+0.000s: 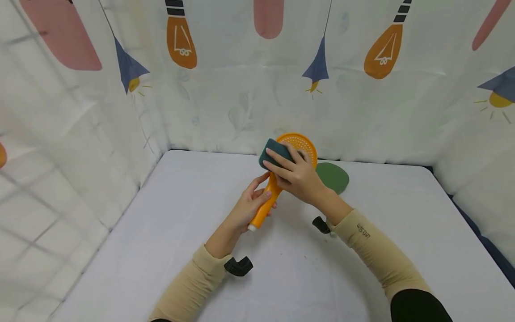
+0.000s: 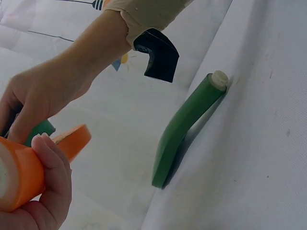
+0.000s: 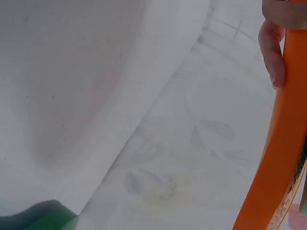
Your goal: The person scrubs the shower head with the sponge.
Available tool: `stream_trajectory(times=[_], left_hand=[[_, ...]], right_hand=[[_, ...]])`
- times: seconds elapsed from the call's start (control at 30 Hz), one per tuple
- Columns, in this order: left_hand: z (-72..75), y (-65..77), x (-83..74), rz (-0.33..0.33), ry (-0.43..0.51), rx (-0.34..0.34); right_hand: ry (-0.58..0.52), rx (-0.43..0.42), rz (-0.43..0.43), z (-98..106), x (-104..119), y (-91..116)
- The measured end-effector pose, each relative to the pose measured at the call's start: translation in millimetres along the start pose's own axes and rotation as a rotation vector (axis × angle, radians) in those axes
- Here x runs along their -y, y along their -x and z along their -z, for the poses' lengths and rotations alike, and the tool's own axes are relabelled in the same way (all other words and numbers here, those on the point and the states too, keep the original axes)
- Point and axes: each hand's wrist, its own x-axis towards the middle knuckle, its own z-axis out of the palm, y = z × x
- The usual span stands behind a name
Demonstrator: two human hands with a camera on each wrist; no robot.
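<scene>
My left hand [image 1: 251, 203] grips the handle of an orange shower head [image 1: 265, 210], which is held up and tilted, its perforated round face at the top. My right hand [image 1: 299, 176] holds a dark green sponge [image 1: 267, 154] against the shower head near its face, fingers spread over the sponge. In the left wrist view, the orange handle [image 2: 24, 177] points its pale end toward the camera, with fingers wrapped round it. The orange shower head [image 3: 280, 143] fills the right edge of the right wrist view, mostly edge-on.
A green shower head [image 1: 331, 177] lies on the white table [image 1: 193, 223] behind my right wrist; its pale threaded end shows in the left wrist view. Printed cloth walls [image 1: 225, 98] stand along the table's back and left. Black mounts [image 1: 238, 266] sit at both wrists.
</scene>
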Motion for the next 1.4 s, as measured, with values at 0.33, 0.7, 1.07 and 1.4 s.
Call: stream_trajectory(times=[0.33,0.7,1.07,1.4], left_hand=[[2.3,0.4,-2.9,-0.018,0.003,-0.007],[8.2,-0.1,-5.7,-0.006,0.034,-0.088],[11.0,-0.2,-11.2,0.011,0.110,-0.156],[8.6,2.8,-12.0,-0.037,0.092,-0.130]], right_hand=[[-0.053,-0.085,-0.229,9,-31,0],[-0.157,-0.165,-0.363,6,-42,36],[-0.201,-0.165,-0.249,-8,-11,45],[-0.183,-0.046,-0.031,-17,15,9]])
